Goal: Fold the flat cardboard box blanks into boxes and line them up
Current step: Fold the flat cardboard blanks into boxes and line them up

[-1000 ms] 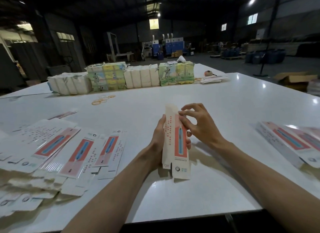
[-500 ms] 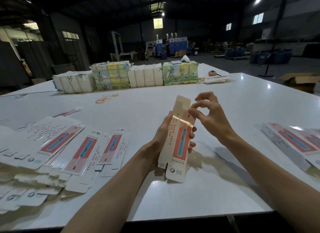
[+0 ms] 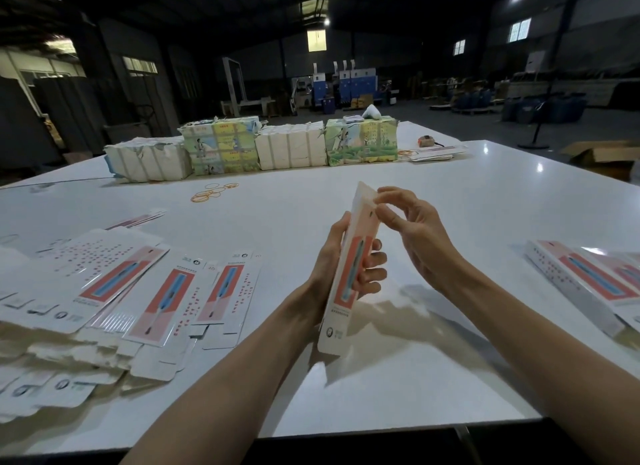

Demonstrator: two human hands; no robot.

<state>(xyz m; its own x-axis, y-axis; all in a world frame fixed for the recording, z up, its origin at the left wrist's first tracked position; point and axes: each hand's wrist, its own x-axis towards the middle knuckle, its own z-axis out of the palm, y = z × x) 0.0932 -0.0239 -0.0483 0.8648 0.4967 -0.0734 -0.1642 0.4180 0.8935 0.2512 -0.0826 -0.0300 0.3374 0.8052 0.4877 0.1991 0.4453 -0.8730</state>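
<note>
Centrally, the left hand [image 3: 329, 260] wraps a long narrow white cardboard carton [image 3: 351, 270] at mid-length, thumb behind it and curled fingers across its front. The carton has a smooth, slightly glossy surface, a salmon-red panel with a blue strip down it, and a rounded tab at its lower end. It is held above the table, tilted, with its top leaning away. The right hand [image 3: 415, 236] meets the carton's upper end, with thumb and forefinger pinching the pale top flap and the other fingers loosely curled.

Below lies a glossy white table [image 3: 450, 187] that reflects the ceiling lights. To the left, a loose fan of flat printed cardboard blanks [image 3: 138, 291] overlaps in shingled layers, bearing the same red and blue print. At the right edge, folded rectangular boxes of the same print [image 3: 581, 277] lie side by side. Farther back are thin orange rubber bands [image 3: 211, 192], then a row of paper-wrapped bundles [image 3: 291, 146], some plain white and some with green and yellow pictures. Beyond is a dim warehouse.

Compared with half a second ago, the carton has turned more edge-on, so its printed face looks narrower. The right fingertips have moved up from beside the panel to the top flap.
</note>
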